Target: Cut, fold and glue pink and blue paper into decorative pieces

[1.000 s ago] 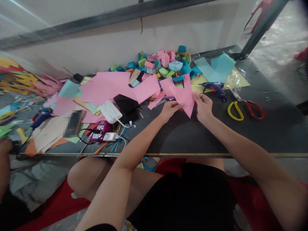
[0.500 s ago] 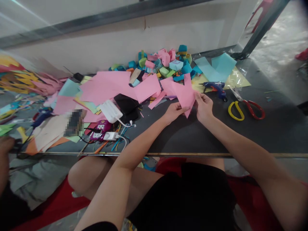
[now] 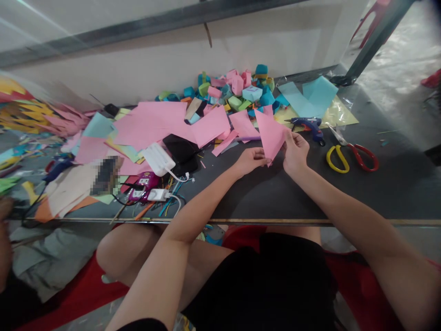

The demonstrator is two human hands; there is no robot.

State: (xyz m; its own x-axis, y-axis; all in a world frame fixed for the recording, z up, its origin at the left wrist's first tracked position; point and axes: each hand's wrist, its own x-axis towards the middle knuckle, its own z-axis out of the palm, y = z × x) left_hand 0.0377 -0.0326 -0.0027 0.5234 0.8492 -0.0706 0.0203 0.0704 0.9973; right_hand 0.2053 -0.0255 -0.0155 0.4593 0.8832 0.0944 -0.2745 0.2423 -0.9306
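Observation:
A pink paper [image 3: 270, 137], now a pointed triangle-like shape, is held up over the dark table. My right hand [image 3: 295, 149] pinches its right edge between thumb and fingers. At its lower tip, my left hand [image 3: 252, 162] has its curled fingers closed on the paper. Behind the paper lie more pink pieces [image 3: 242, 123] and a pile of small folded paper shapes [image 3: 237, 85]. Right of my right hand is a blue glue gun [image 3: 308, 124], beside scissors [image 3: 352, 154] with one yellow and one red handle.
Pink sheets [image 3: 155, 120], a white adapter [image 3: 159, 159], a black pouch [image 3: 181, 154] and a purple power strip [image 3: 146, 186] with cables lie to the left. Another person's hand [image 3: 5, 207] shows at the left edge. Light blue sheets [image 3: 319, 97] lie at the back right.
The pink paper has changed in outline, from having a notched top to a single pointed flap. My right hand has moved slightly right, and my left fingers have shifted at the lower tip.

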